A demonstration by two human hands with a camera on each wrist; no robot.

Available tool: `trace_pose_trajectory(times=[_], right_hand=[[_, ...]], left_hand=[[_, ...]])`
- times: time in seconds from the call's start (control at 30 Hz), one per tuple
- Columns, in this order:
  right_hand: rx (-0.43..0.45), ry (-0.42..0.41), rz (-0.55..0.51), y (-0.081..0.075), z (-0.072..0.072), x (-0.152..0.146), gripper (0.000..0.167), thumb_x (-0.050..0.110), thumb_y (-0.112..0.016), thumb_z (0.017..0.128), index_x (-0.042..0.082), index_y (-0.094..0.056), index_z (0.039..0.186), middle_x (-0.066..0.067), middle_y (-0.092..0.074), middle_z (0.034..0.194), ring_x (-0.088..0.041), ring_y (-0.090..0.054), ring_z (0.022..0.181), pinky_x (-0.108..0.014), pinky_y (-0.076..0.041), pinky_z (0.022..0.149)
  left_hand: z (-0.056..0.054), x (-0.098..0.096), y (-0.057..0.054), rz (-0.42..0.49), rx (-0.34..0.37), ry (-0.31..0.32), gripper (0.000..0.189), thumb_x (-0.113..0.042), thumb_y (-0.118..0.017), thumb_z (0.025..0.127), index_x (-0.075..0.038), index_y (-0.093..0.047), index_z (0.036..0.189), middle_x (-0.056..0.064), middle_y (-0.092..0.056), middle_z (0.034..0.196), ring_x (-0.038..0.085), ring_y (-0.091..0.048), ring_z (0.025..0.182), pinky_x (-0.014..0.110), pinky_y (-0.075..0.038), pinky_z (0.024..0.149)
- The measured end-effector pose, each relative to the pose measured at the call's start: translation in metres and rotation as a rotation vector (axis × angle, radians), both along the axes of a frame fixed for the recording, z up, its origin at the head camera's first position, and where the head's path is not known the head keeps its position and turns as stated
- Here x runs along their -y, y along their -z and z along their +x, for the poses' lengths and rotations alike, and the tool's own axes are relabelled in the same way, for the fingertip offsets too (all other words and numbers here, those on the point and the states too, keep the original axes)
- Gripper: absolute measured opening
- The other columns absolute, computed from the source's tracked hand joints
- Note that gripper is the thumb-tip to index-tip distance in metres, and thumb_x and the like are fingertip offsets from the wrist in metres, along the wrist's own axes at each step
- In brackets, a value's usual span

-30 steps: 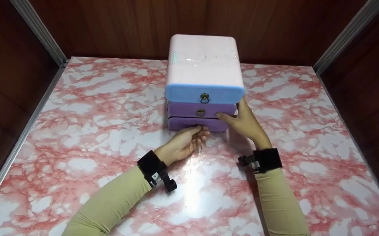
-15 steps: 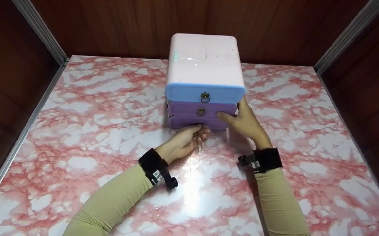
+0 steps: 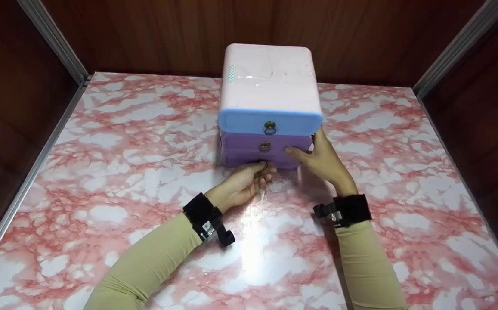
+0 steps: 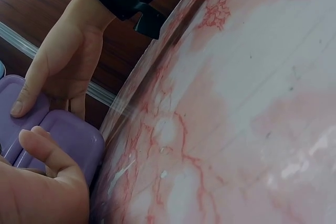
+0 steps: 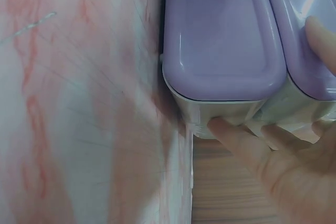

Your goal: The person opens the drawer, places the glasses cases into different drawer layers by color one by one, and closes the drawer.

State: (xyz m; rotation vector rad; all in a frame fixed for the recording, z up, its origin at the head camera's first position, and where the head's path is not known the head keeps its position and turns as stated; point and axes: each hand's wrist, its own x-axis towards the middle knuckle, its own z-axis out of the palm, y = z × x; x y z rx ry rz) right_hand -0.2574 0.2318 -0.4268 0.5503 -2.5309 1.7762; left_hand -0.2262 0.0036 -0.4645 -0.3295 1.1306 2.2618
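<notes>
A small chest of drawers [image 3: 270, 92] with a pink top stands near the back wall. Its top drawer [image 3: 240, 122] has a blue front; the middle drawer [image 3: 242, 141] and bottom drawer [image 5: 226, 40] are purple. Ring pulls hang on the fronts. With thumb and fingers my left hand [image 3: 242, 185] pinches the ring pull [image 3: 266, 164] of the bottom drawer, largely hiding it. My right hand [image 3: 328, 161] grips the chest's right side, the thumb on the middle drawer's front and the fingers [image 5: 236, 142] along the side wall.
The chest rests on a table [image 3: 145, 172] with a red and white marbled top. Dark wood panels [image 3: 154, 38] rise behind and at both sides, with metal strips [image 3: 53, 43] at the corners. Light glares off the table in front of the chest.
The bottom drawer has slid back a little into the chest, and the dark gap above its front has narrowed. My left hand has moved slightly forward with it; my right hand stays put.
</notes>
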Motion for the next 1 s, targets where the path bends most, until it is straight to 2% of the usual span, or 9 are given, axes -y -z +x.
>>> trace_pose_trajectory(times=[0.4, 0.7, 0.8, 0.9, 1.0], right_hand=[[-0.001, -0.007, -0.001, 0.003, 0.000, 0.001, 0.093, 0.011, -0.081, 0.094, 0.026, -0.025, 0.166, -0.010, -0.042, 0.161, -0.033, -0.043, 0.149, -0.057, -0.040, 0.121], [0.002, -0.015, 0.012, 0.001, -0.001, 0.001, 0.095, 0.012, -0.082, 0.093, 0.027, -0.024, 0.166, -0.010, -0.042, 0.161, -0.034, -0.041, 0.150, -0.059, -0.039, 0.121], [0.008, -0.019, 0.041, -0.003, 0.001, -0.002, 0.093, 0.016, -0.083, 0.093, 0.027, -0.025, 0.165, -0.010, -0.043, 0.160, -0.033, -0.044, 0.149, -0.057, -0.043, 0.119], [0.026, -0.044, 0.077, -0.009, 0.003, -0.008, 0.092, 0.020, -0.083, 0.094, 0.027, -0.025, 0.165, -0.010, -0.042, 0.161, -0.035, -0.046, 0.147, -0.054, -0.048, 0.115], [0.061, -0.067, 0.104, -0.017, 0.008, -0.018, 0.098, 0.023, -0.083, 0.095, 0.032, -0.019, 0.168, -0.012, -0.037, 0.165, -0.039, -0.045, 0.147, -0.056, -0.048, 0.115]], left_hand=[[0.005, 0.002, 0.000, 0.002, 0.001, 0.000, 0.023, -0.014, -0.044, 0.115, -0.001, -0.063, 0.115, 0.005, -0.074, 0.089, 0.006, -0.062, 0.065, 0.012, -0.050, 0.052], [0.025, 0.013, -0.008, -0.010, -0.012, 0.058, 0.030, -0.018, -0.048, 0.114, 0.002, -0.066, 0.128, 0.003, -0.075, 0.089, 0.007, -0.064, 0.067, 0.012, -0.053, 0.058], [0.032, 0.019, -0.013, -0.036, -0.044, 0.071, 0.032, -0.021, -0.049, 0.115, 0.001, -0.066, 0.129, 0.001, -0.074, 0.089, 0.006, -0.064, 0.068, 0.013, -0.053, 0.058], [0.038, 0.030, -0.019, -0.081, -0.111, 0.073, 0.031, -0.022, -0.050, 0.114, -0.001, -0.067, 0.129, 0.001, -0.074, 0.091, 0.006, -0.064, 0.071, 0.015, -0.053, 0.060], [0.044, 0.047, -0.025, -0.135, -0.185, 0.070, 0.029, -0.021, -0.054, 0.112, -0.002, -0.066, 0.130, 0.002, -0.073, 0.097, 0.008, -0.064, 0.076, 0.016, -0.055, 0.064]])
